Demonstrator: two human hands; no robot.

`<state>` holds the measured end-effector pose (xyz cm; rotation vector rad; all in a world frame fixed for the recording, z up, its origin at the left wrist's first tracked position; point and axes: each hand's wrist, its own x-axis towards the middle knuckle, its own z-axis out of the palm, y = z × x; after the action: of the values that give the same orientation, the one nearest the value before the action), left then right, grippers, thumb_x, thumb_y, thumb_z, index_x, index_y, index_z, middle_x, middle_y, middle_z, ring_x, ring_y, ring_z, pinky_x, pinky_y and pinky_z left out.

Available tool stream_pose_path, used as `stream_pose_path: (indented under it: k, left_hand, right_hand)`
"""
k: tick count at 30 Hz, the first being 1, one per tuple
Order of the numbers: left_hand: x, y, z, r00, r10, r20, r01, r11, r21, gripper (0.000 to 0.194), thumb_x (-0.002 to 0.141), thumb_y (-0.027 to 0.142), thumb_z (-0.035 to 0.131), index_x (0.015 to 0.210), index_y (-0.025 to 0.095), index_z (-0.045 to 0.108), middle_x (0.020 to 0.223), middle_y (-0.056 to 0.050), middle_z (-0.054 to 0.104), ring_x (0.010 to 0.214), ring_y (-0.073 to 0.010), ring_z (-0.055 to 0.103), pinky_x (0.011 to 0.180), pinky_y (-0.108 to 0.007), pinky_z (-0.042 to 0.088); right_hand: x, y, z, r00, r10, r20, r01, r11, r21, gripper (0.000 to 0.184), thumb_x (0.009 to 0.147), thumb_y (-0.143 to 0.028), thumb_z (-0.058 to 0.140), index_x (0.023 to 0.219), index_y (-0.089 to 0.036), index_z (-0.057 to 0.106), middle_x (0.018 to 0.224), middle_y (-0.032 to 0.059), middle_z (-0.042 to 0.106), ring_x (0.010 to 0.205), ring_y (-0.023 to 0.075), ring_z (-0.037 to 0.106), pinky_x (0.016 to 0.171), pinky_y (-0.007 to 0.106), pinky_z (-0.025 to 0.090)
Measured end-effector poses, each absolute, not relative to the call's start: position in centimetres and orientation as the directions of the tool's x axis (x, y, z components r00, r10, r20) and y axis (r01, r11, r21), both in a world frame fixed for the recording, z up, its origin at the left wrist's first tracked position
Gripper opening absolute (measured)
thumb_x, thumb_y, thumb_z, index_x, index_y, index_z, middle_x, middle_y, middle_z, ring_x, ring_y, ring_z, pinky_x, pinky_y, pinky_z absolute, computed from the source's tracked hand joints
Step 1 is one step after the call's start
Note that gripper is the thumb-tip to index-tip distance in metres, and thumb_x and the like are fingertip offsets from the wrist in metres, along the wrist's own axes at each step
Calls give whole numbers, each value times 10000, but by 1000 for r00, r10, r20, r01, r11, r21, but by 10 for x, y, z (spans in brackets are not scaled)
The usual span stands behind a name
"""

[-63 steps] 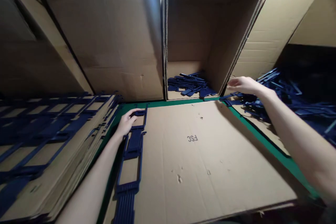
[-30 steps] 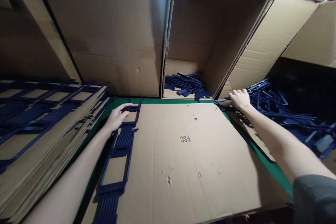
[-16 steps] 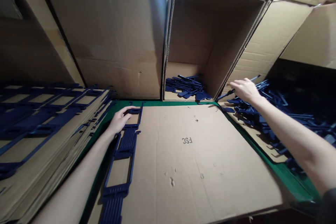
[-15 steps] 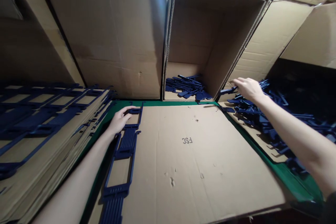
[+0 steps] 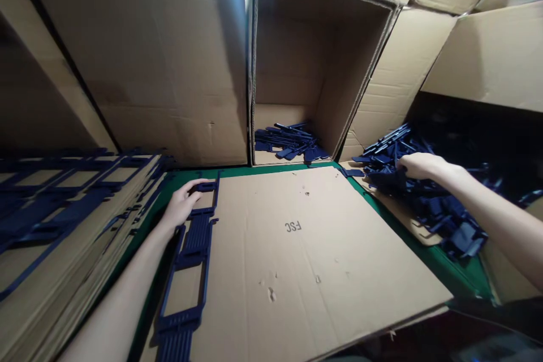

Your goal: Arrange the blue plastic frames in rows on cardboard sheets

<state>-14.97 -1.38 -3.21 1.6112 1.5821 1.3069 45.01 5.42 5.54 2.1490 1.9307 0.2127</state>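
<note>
On the left edge of a flat cardboard sheet [image 5: 271,249], two dark blue plastic frames [image 5: 202,235] with ribbed panels and rectangular openings lie in a row. My left hand [image 5: 183,203] is closed on the far frame's left side, thumb and fingers curled at its edge. To the right, my right hand [image 5: 424,166] reaches over a heap of loose blue plastic parts [image 5: 441,203]. Its fingers are pinched together at a dark blue part among them; the fingertips are partly hidden, and the part's shape is unclear.
At the left stands a stack of cardboard sheets [image 5: 85,260] with blue frames on top. An open cardboard box [image 5: 288,90] at the back holds several blue pieces [image 5: 288,140]. Green surface [image 5: 237,171] shows around the sheet. Large cartons [image 5: 169,68] wall off the back.
My right hand has moved from the heap's far left edge further into the heap, its fingers turning downward. My left hand stays at the far frame. The view has swung slightly right.
</note>
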Motion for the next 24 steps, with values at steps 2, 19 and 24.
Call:
stream_pose_path:
  k: [2,19,24]
  left_hand:
    - [-150,-13,-32,-147,947,284,450,-192,872,427,610,341,533,993,198,655,1163,-53,664,1160,-283,552,1040,-374,392]
    - [-152,-12,-38,-153,940,305,416,-219,883,408,611,314,533,977,184,659,1119,-66,681,1122,-279,579,1035,-395,397]
    - [-149,-13,-37,-151,943,298,391,-220,894,410,613,306,528,980,176,655,1107,-71,684,1100,-277,590,995,-389,436]
  right_hand:
    - [453,53,55,135,986,-97,948,-100,302,174,687,-124,616,803,-181,731,858,161,670,787,273,617,615,315,380]
    - [437,39,73,180,983,24,940,-179,290,184,707,-187,646,855,-220,750,975,180,675,754,208,618,574,339,326]
    - [408,40,108,41,952,302,941,-138,309,248,778,-237,612,1005,-218,710,1050,158,672,843,225,621,587,335,322]
